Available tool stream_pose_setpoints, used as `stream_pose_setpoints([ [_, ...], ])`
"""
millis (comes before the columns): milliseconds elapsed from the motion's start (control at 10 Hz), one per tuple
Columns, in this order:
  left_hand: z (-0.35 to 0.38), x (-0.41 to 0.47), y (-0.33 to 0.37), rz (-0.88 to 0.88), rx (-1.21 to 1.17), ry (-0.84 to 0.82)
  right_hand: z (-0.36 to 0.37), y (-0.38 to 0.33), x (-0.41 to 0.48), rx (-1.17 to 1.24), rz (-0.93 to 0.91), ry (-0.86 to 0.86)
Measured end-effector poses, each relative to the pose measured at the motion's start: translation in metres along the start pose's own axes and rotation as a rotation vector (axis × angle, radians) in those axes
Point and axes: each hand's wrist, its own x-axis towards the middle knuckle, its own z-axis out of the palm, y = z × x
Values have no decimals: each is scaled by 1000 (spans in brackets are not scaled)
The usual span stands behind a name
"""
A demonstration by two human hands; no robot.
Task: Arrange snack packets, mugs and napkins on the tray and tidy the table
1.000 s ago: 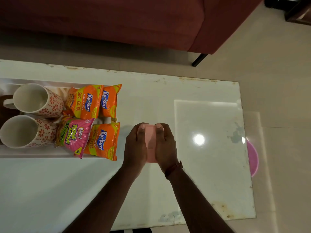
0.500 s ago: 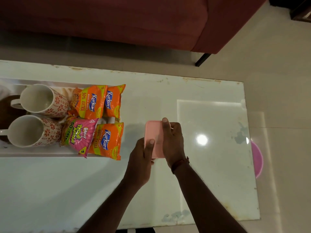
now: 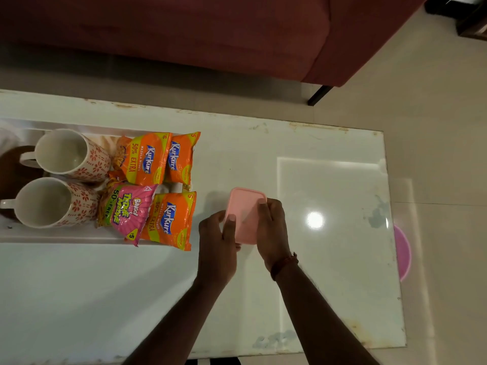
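Observation:
A white tray [image 3: 66, 237] lies on the left of the white table [image 3: 263, 154]. On it stand two white mugs with red flowers [image 3: 71, 154] [image 3: 52, 202], their handles to the left. Beside them lie three orange Kurkure packets [image 3: 146, 159] [image 3: 180, 159] [image 3: 168, 219] and a pink Bingo packet [image 3: 129, 210]. Just right of the tray, both hands hold a flat pink box [image 3: 243, 212] with rounded corners. My left hand [image 3: 216, 241] grips its left edge and my right hand [image 3: 272, 230] its right edge.
A dark red sofa [image 3: 210, 32] runs along the far side of the table, one black leg [image 3: 319, 94] near the table's corner. A pink round object [image 3: 403, 251] shows under the table's right edge. A brown round thing [image 3: 10, 167] sits at the tray's far left.
The pink box was upright and edge-on between both hands; now it is turned flat with its wide face up. My left hand has slid down to its left edge.

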Motion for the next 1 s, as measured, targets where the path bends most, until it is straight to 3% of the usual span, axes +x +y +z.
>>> stream_pose_setpoints([
  [200, 4, -4, -5, 72, 103, 53, 7, 2, 7, -114, -57, 46],
  [800, -1, 3, -14, 81, 82, 17, 15, 6, 15, -253, -96, 70],
  [1000, -6, -4, 1, -51, 114, -8, 12, -5, 7, -176, -12, 52],
])
